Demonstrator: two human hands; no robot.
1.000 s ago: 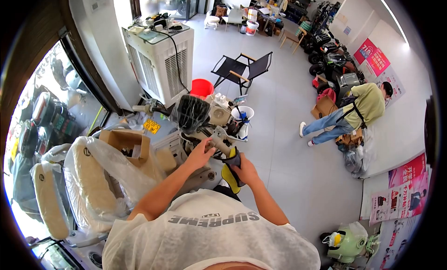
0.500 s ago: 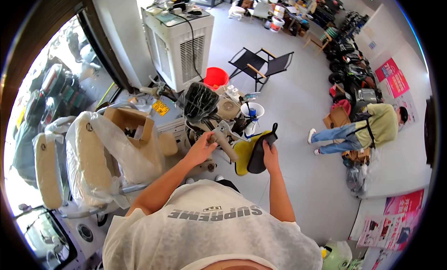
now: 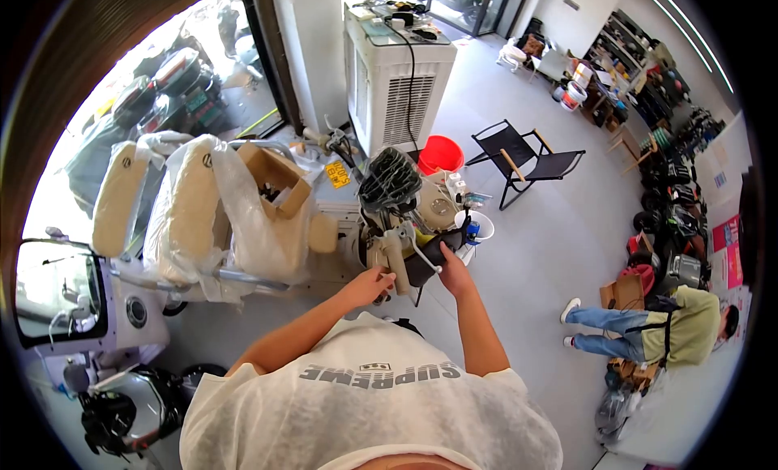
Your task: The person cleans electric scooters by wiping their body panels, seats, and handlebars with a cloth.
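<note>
A scooter's beige handlebar grip (image 3: 398,262) sticks out toward me below a plastic-wrapped black front part (image 3: 389,178). My left hand (image 3: 369,286) is curled around the near end of that grip. My right hand (image 3: 455,277) holds a black pouch-like cover (image 3: 423,267) pressed against the right side of the grip, next to the thin brake lever. How far the cover sits over the grip is hidden by the handlebar.
Plastic-wrapped cream seats (image 3: 190,207) and an open cardboard box (image 3: 275,174) stand to the left. A white air cooler (image 3: 401,73), red bucket (image 3: 442,155), white bucket (image 3: 478,224) and folding chair (image 3: 527,158) lie beyond. Another person (image 3: 664,332) bends over at the right wall.
My right hand has brought the cover from out at the right in against the handlebar grip; its yellow inside no longer shows. My left hand stays on the grip. My view has turned left.
</note>
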